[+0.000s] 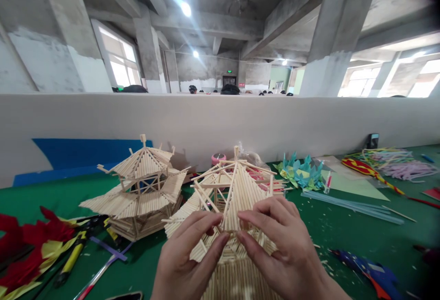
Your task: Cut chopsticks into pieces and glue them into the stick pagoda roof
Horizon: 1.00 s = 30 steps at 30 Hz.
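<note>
In front of me stands a pavilion model (237, 190) built from thin wooden sticks, its upper roof only partly covered and its frame showing at the left. My left hand (192, 249) pinches the lower edge of the front roof panel between thumb and fingers. On the other side of the same edge, my right hand (282, 245) is closed in a like pinch. A short stick seems to lie across between the thumbs, but the fingertips partly hide it. A second stick pavilion (137, 199), with two fuller roofs, stands to the left.
A blue glue gun (371, 268) lies at the right, below translucent glue sticks (350, 207). Behind are teal folded-paper shapes (299, 174) and pastel strips (409, 168). Red cloth (34, 240) and a yellow-black tool (72, 256) lie left. A pale partition (220, 121) closes the table's back.
</note>
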### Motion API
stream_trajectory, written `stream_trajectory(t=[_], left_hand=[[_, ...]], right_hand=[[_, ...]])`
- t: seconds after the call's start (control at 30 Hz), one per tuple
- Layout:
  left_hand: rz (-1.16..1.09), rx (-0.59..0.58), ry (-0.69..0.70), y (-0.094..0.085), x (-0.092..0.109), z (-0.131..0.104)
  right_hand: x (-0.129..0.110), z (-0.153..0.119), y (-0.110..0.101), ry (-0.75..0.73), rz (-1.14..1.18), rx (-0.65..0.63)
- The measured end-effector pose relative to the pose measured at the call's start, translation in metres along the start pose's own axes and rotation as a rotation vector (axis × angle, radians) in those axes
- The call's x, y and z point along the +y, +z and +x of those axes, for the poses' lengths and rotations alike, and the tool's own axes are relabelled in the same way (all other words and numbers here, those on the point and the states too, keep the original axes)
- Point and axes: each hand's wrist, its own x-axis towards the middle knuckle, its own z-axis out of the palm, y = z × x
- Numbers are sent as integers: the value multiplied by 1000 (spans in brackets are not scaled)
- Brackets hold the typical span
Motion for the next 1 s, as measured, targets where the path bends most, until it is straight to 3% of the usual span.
stream_trajectory(t=[0.3,0.57,1.0], left_hand=[[105,52,-28,6,2,-4],[216,28,243,5,-1,-7],[196,-23,286,1,-1,3]], right_hand=[[5,-2,1,41,-27,30],[6,-1,1,44,-8,22],[4,-1,0,48,-8,23]])
